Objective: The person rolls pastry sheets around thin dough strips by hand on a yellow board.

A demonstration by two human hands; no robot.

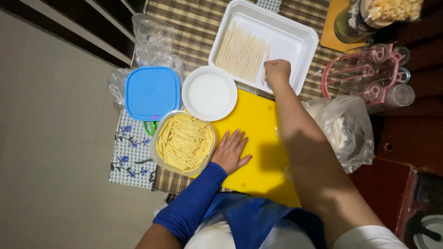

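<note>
My left hand (232, 151) lies flat, fingers spread, on the yellow cutting board (258, 124), right beside a clear container of yellow sticks (184, 142). My right hand (277, 72) reaches over the near edge of a white rectangular tray (295, 41). Its fingers are closed on a thin pale stick at the right end of a row of pale rolled sticks (242, 53) lying in the tray. A white bowl of white liquid (209, 92) stands between the tray and the container.
A blue square lid (152, 92) lies left of the bowl, with crumpled clear plastic (154, 44) behind it. A plastic bag of white sheets (344, 129) sits right of the board. A pink rack with glasses (369, 74) and a jar (364, 18) stand at the back right.
</note>
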